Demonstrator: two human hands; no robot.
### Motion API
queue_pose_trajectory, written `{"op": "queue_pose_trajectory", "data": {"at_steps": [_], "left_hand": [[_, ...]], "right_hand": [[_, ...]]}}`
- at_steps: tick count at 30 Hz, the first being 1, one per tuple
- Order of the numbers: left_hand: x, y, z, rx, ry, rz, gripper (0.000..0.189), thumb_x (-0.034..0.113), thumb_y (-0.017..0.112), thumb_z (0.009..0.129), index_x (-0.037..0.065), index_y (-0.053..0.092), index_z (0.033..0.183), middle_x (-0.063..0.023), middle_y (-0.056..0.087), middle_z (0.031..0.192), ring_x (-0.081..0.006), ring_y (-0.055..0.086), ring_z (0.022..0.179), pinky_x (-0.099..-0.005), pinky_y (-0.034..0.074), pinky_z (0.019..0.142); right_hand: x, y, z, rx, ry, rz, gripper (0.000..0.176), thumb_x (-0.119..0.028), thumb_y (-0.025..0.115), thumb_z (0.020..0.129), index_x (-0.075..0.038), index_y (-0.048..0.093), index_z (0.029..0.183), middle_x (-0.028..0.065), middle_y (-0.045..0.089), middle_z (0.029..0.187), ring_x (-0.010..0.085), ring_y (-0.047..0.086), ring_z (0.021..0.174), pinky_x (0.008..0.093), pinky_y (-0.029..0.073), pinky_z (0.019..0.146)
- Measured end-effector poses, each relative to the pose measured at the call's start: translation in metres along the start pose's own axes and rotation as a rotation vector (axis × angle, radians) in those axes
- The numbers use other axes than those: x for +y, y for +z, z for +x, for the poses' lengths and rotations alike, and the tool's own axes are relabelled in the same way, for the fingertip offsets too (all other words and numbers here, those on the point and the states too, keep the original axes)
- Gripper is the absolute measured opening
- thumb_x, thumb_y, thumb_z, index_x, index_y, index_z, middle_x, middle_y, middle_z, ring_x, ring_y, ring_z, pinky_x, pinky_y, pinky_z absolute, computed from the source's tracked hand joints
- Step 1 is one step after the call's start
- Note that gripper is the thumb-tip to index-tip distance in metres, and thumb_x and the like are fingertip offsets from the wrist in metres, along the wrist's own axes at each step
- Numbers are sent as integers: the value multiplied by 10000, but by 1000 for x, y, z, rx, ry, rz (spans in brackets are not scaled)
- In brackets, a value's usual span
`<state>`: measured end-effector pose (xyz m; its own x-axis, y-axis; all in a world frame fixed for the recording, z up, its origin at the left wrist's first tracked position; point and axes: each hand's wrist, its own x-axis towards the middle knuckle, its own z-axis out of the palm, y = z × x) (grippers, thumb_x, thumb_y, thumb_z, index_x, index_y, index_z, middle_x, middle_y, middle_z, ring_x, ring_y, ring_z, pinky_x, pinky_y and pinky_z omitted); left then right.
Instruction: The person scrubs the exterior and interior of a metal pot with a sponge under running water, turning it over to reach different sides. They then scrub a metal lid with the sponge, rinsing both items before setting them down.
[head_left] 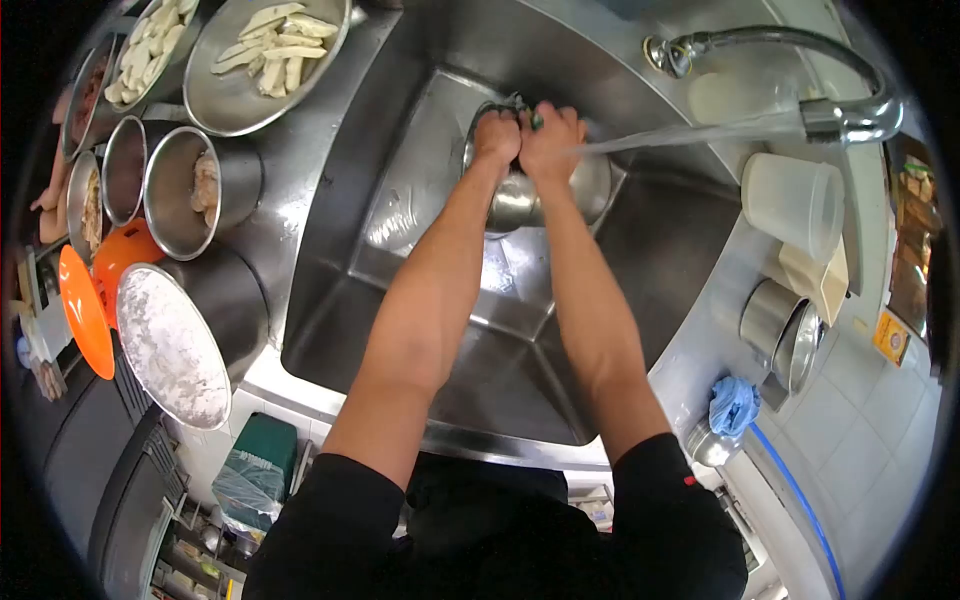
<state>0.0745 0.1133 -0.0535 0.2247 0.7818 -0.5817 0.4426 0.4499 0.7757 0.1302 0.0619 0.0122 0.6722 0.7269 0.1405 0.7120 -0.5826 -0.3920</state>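
Both my arms reach down into the steel sink (640,240). My left hand (497,138) is closed, its fingers curled over at the rim of a round metal pot (517,203). Right beside it, my right hand (550,145) is closed too, with a bit of something dark green showing at its fingers. What the two hands grip is mostly hidden behind them; I cannot tell what it is. From the faucet (850,120) on the right, a stream of water runs across to my right hand.
Left of the sink stand a bowl of pale peeled strips (275,50), a pot with pale pieces (205,190), a tub of white powder (172,345) and an orange lid (86,312). On the right are a translucent plastic tub (793,205), a blue cloth (734,406) and metal pots (770,318).
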Motion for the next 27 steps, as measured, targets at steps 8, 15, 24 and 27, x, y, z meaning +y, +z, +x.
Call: {"op": "queue_pose_trajectory", "data": {"at_steps": [8, 15, 24, 27], "left_hand": [[31, -32, -11, -284, -342, -463, 245, 107, 471, 877, -77, 579, 997, -185, 604, 931, -270, 603, 816, -445, 492, 638], [34, -40, -4, -307, -381, -563, 147, 63, 477, 895, -20, 594, 926, -131, 578, 864, -247, 583, 741, -408, 526, 635], [24, -10, -27, 8, -81, -15, 357, 225, 448, 890, -49, 613, 1050, -266, 573, 1172, -396, 536, 1127, -419, 427, 960], [32, -16, -39, -35, -7, 121, 375, 242, 422, 909, -42, 613, 1061, -257, 580, 1166, -402, 541, 1115, -440, 431, 950]], "right_hand": [[-7, -10, -42, 102, -43, 54, 240, -131, 703, 671, -107, 633, 899, 115, 505, 1068, 342, 463, 1015, 470, 370, 813], [-17, -22, -96, -2, 11, 15, 175, -182, 699, 738, -103, 630, 879, 122, 500, 1084, 348, 444, 1048, 467, 355, 826], [27, -7, -76, 132, 69, 13, 201, -252, 686, 800, -68, 610, 823, 134, 530, 1019, 356, 469, 1002, 487, 383, 789], [30, -17, -91, 107, 196, 27, 199, -246, 668, 815, -55, 621, 846, 135, 536, 1023, 351, 464, 1018, 480, 365, 823]]}}
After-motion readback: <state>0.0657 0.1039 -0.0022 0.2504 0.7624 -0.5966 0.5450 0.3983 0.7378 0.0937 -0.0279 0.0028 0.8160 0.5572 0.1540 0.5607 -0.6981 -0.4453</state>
